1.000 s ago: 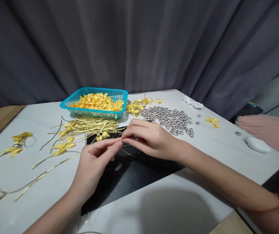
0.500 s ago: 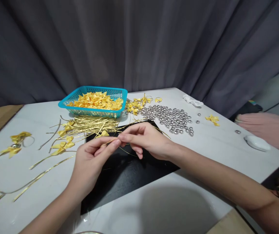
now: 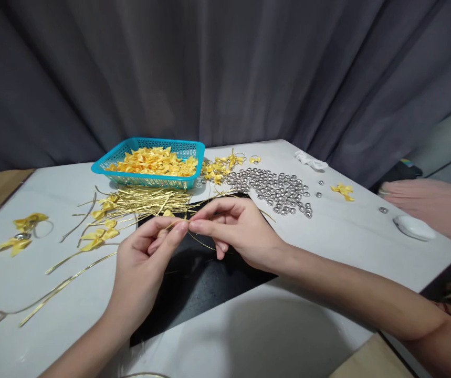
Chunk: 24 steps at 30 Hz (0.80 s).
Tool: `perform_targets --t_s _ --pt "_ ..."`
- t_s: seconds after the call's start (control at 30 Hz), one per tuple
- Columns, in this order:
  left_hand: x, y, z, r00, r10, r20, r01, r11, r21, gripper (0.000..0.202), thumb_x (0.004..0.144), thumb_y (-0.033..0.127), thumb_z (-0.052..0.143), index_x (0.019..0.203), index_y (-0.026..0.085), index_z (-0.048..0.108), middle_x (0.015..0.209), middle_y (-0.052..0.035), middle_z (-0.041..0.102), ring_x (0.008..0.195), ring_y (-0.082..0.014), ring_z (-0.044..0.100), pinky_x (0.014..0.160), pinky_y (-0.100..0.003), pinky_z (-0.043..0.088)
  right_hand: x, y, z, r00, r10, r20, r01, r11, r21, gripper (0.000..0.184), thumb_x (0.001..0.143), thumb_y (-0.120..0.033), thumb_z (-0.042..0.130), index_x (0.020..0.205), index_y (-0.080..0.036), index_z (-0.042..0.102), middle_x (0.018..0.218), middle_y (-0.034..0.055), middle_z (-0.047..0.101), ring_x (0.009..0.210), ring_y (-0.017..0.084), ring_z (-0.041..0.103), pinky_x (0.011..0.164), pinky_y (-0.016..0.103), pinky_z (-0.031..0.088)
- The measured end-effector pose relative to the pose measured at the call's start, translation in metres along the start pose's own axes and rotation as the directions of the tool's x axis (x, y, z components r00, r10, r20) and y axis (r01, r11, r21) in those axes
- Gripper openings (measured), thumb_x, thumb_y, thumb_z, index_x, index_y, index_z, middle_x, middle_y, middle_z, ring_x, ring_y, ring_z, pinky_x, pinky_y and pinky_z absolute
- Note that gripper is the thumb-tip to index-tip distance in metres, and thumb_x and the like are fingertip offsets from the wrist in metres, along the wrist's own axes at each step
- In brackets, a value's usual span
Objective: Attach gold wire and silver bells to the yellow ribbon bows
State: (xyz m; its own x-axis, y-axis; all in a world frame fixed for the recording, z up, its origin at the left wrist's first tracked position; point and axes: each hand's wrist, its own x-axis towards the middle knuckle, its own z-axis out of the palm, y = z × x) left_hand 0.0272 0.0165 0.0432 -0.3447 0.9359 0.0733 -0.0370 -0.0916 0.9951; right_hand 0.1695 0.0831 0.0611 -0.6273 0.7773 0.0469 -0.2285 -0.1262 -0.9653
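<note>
My left hand (image 3: 152,252) and my right hand (image 3: 237,226) meet fingertip to fingertip above a black mat (image 3: 193,294). Both are closed in a pinch on a thin gold cord (image 3: 201,243), part of which hangs in a curve below my right fingers. Most of what lies between the fingertips is hidden. Just behind my left fingers shows a bit of yellow ribbon (image 3: 168,213). Beyond the hands lies a pile of gold cords (image 3: 154,201). Left of my left hand are yellow ribbon bows (image 3: 98,237) with gold cord tails.
A blue basket (image 3: 97,167) full of yellow bows stands at the back of the white table (image 3: 351,252). Silver beads (image 3: 276,189) lie spread to its right. Further right are crumpled white tissue (image 3: 311,161), another yellow bow (image 3: 342,191) and a white computer mouse (image 3: 414,228).
My right fingertips have shifted slightly left and now press close to my left ones. The view has moved a little; the things on the table lie as before.
</note>
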Motion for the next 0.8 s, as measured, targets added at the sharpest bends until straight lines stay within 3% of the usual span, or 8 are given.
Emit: perform_targets --t_s 0.13,0.33,0.5,0.8 --pt "0.0005 0.0 0.0014 1.0 0.021 -0.004 -0.021 0.999 0.031 0.021 0.071 0.039 0.072 0.075 0.019 0.066 0.051 0.0081 0.027 0.048 -0.0064 0.023 0.043 -0.018 0.02 0.0017 0.0013 0.0014 0.999 0.021 0.036 -0.018 0.998 -0.058 0.027 0.072 -0.033 0.072 0.081 -0.014 0.056 0.044 -0.0103 0.045 0.034 0.002 0.042 0.035 0.012 0.044" --pt "-0.0006 0.0002 0.0022 0.998 0.054 -0.036 -0.051 0.996 0.077 0.02 0.074 0.039 0.069 0.074 0.02 0.064 0.053 0.0078 0.028 0.048 -0.0067 0.025 0.044 -0.018 0.022 0.0003 0.001 0.0036 0.998 -0.005 0.059 0.013 0.992 -0.124 0.024 0.072 -0.027 0.072 0.078 -0.013 0.054 0.053 -0.0088 0.049 0.037 0.001 0.046 0.036 0.01 0.043" --pt "-0.0005 0.0046 0.0024 0.983 0.175 -0.056 -0.161 0.968 0.191 0.013 0.077 0.032 0.067 0.084 0.023 0.061 0.051 0.0094 0.025 0.045 -0.0075 0.021 0.042 -0.019 0.021 0.0005 0.0014 0.0023 0.997 0.009 0.079 0.0 0.993 -0.116 0.024 0.073 -0.029 0.072 0.081 -0.013 0.055 0.054 -0.0085 0.048 0.037 0.001 0.045 0.035 0.011 0.043" --pt "0.002 0.0095 -0.0032 0.945 0.325 0.032 -0.309 0.858 0.41 0.005 0.078 0.029 0.064 0.082 0.025 0.065 0.052 0.0072 0.033 0.046 -0.0093 0.028 0.044 -0.022 0.026 -0.0002 0.0002 0.0014 0.996 -0.009 0.09 0.019 0.993 -0.12 0.024 0.074 -0.031 0.071 0.082 -0.014 0.055 0.056 -0.008 0.047 0.039 0.001 0.044 0.038 0.013 0.045"
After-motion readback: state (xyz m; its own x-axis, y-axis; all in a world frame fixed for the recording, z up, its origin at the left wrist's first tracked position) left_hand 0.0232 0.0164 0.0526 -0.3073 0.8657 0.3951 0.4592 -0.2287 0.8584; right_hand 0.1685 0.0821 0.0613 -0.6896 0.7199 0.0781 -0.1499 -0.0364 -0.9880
